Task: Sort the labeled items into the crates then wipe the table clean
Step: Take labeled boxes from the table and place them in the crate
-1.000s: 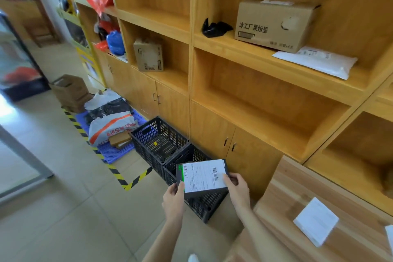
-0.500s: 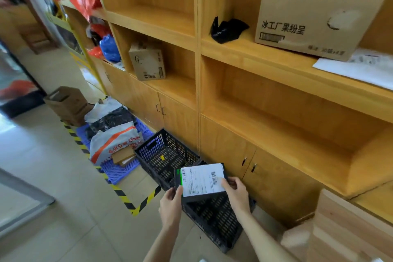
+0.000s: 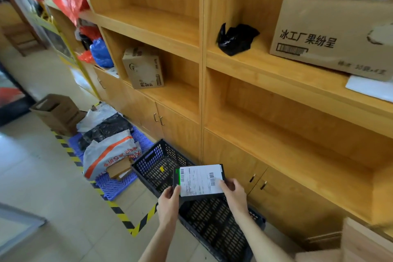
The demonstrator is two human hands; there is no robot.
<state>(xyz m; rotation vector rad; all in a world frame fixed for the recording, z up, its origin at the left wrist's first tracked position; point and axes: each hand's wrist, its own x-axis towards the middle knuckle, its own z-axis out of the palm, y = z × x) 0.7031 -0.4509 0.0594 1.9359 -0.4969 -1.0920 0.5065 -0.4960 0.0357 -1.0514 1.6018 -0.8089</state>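
Note:
A flat dark box with a white barcode label (image 3: 200, 179) is held level above two black plastic crates on the floor. My left hand (image 3: 169, 202) grips its left edge and my right hand (image 3: 234, 194) grips its right edge. The near crate (image 3: 217, 225) lies right under the box, its bottom looking bare. The far crate (image 3: 155, 165) stands to the left against the cabinet and holds a small yellow tag. The wooden table (image 3: 365, 242) shows only as a corner at the lower right.
A tall wooden shelf unit (image 3: 276, 112) fills the right, holding a large cardboard box (image 3: 331, 34), a black bag (image 3: 236, 38) and a small carton (image 3: 143, 68). Left of the crates, parcels (image 3: 108, 153) lie on a blue pallet (image 3: 119, 183) inside yellow-black floor tape.
The view has moved closer to the crates and left of the table. Both hands kept hold of the labeled box, which now hangs over the near crate.

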